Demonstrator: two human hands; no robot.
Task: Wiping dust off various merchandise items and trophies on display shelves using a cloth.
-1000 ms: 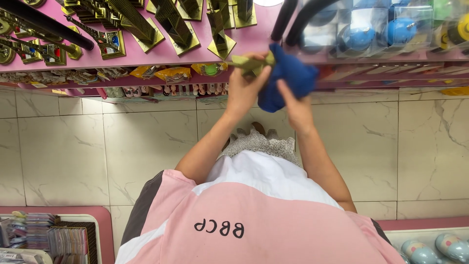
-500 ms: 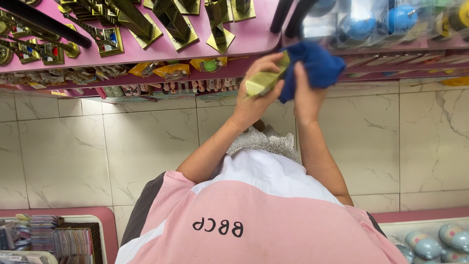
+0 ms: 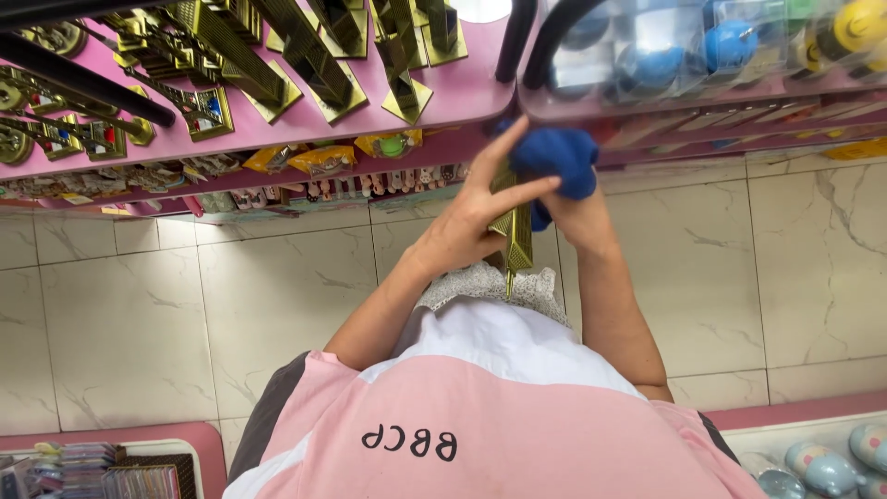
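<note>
- Since half a second ago my left hand (image 3: 467,226) has turned the tower (image 3: 514,226) from lying across my palm to pointing its spire down toward my chest, base up by the shelf (image 3: 462,92); the cloth (image 3: 554,159) has slid from the side to the tower's upper end.
- My left hand is closed on the tower: thumb and palm round its body, index and middle fingers (image 3: 504,143) stretched out along it, not curled.
- My right hand (image 3: 577,217) is bunched tight on the blue cloth, which presses against the tower's base end. The fingers are buried in the fabric, so I cannot see exactly how they lie.
- The tower hangs in the air just below the pink shelf's edge, in front of the tiled floor (image 3: 129,314), touching nothing but my hand and the cloth.
- By my reckoning the wipe is midway: the cloth sits at the base, and the slim spire below my hand is bare of it. Whether that part is already done I cannot tell.
- Left, as I judge it: finish the rub, then stand the tower back among the other gold towers (image 3: 277,74) on the shelf.
- Those stand upright in a row; I cannot pick out which gap is this one's.
</note>
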